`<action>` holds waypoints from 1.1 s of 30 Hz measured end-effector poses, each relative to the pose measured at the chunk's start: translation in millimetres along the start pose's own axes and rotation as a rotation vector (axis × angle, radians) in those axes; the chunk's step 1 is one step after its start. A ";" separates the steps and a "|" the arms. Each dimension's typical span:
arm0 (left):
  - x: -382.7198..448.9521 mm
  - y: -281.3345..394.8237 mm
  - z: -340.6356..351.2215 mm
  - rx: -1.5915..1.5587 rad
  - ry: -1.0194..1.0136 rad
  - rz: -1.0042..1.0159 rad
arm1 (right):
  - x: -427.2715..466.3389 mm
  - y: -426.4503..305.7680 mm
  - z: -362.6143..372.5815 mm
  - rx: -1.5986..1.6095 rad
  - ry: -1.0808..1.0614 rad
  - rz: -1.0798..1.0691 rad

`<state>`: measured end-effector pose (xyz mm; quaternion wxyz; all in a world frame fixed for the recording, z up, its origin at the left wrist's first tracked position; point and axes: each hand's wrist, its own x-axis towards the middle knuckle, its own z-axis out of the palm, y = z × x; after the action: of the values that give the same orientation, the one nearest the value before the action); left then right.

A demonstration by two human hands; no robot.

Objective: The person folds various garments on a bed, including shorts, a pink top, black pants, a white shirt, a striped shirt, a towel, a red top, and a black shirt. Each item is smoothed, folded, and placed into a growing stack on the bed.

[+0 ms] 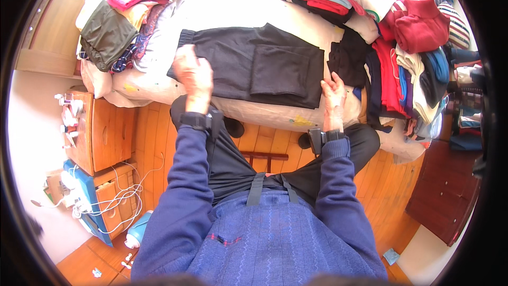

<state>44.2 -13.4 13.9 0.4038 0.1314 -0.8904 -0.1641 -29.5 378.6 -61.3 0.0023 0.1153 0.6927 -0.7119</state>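
Observation:
Black trousers (pixel 226 53) lie folded lengthwise on the bed before me, their elastic waistband at the left and the leg ends turned back into a square flap at the right. My left hand (pixel 193 73), slightly blurred, is over the waistband end; whether its fingers pinch the cloth is hard to see. At the right folded edge is my right hand (pixel 334 97), its fingers apart and the fingertips close to or touching the cloth. Just beyond that hand lies another black folded garment (pixel 349 57).
Piled clothes (pixel 397 67) crowd the bed's right side, with a red turtleneck (pixel 422 26) on top. At the left, an olive garment (pixel 109 33) tops another pile. A wooden bedside cabinet (pixel 113 131), white cables (pixel 127 194) and a dark red chest (pixel 442 190) stand around me.

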 end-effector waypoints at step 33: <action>-86.1 95.5 29.1 -0.413 -0.686 -0.144 | -27.5 -28.4 85.9 -0.090 -0.205 0.286</action>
<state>67.4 110.6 -24.4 0.0888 0.0472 -0.9103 -0.4014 -21.2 290.7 -27.6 0.1794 0.1393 0.6964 -0.6807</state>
